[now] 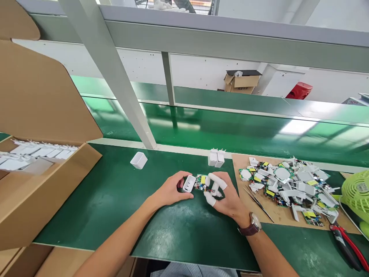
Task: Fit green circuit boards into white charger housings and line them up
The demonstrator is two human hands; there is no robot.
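Observation:
My left hand (176, 188) is closed round a white charger housing (189, 184) whose face with port slots is turned up toward me. In my right hand (226, 194), fingers in white finger cots grip a circuit board assembly (201, 181) with yellow-wrapped and silver parts. A white plastic piece (216, 190) shows between those fingers. The board's left end meets the housing's right edge; whether it is inside, I cannot tell. Beyond my hands stand two white chargers (216, 157) with prongs up. An open white shell (138, 160) lies to the left.
A pile of circuit boards (285, 181) covers a cardboard sheet (239, 184) at the right, with tweezers (259, 204) beside it. Red-and-black pliers (347, 246) and a green fan (357, 192) are far right. An open carton (57, 192) of white chargers stands left; a slanted post (115, 73) rises behind.

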